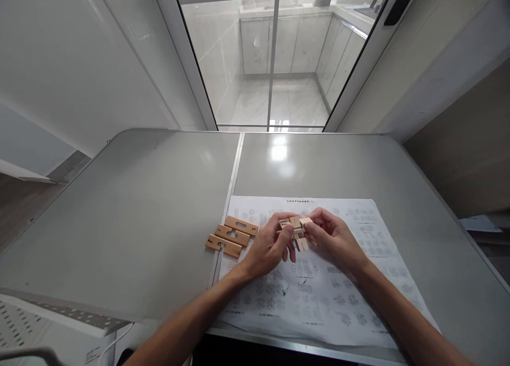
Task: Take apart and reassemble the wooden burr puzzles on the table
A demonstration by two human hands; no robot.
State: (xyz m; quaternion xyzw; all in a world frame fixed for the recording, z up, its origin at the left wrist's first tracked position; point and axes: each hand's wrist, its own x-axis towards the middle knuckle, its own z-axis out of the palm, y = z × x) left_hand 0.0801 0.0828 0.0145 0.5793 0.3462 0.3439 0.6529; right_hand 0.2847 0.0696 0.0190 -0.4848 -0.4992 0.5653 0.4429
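Between my two hands, just over a printed sheet [319,313], is a small cluster of pale wooden puzzle blocks [295,222] fitted across one another. My left hand [274,244] grips its left side with thumb and fingers. On the other side, my right hand [330,233] pinches a block at the right end. My fingers hide part of the cluster, so how the pieces interlock cannot be made out. Left of my left hand lie three flat wooden pieces [232,236] with cut-out slots and handwritten numbers, side by side at the sheet's left edge.
The grey folding table [119,212] has a metal seam [235,169] running down it, left of the sheet. Beyond the far edge stands a glass door [274,63]. A white perforated object [35,329] and a cable [115,342] are at the lower left.
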